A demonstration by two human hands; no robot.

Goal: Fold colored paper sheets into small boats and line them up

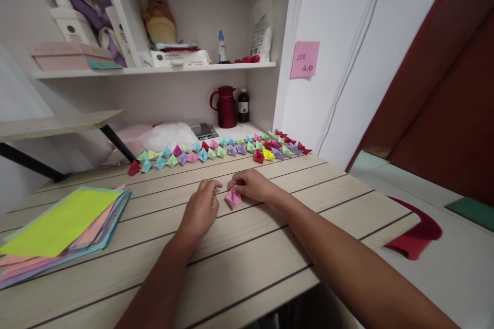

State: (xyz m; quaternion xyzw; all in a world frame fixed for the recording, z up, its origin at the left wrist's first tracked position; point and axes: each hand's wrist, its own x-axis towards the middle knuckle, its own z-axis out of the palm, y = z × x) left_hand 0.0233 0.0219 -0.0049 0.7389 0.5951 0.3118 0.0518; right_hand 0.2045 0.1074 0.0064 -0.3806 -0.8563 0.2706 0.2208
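A small pink folded paper boat (233,199) is at the middle of the wood-striped table (247,247). My right hand (250,185) pinches its upper edge between thumb and fingers. Just left of it, my left hand (203,203) is held above the tabletop with thumb and forefinger apart, touching nothing that I can see. Beyond both hands, several folded paper boats (203,154) in red, blue, green, purple, pink and yellow stand in rows along the table's back.
A stack of coloured paper sheets (65,221) lies at the left. Behind the boats are a clear plastic bag (170,136), a dark red jug (226,108) and a dark bottle (243,105). A small raised shelf (62,126) stands on black legs at the back left.
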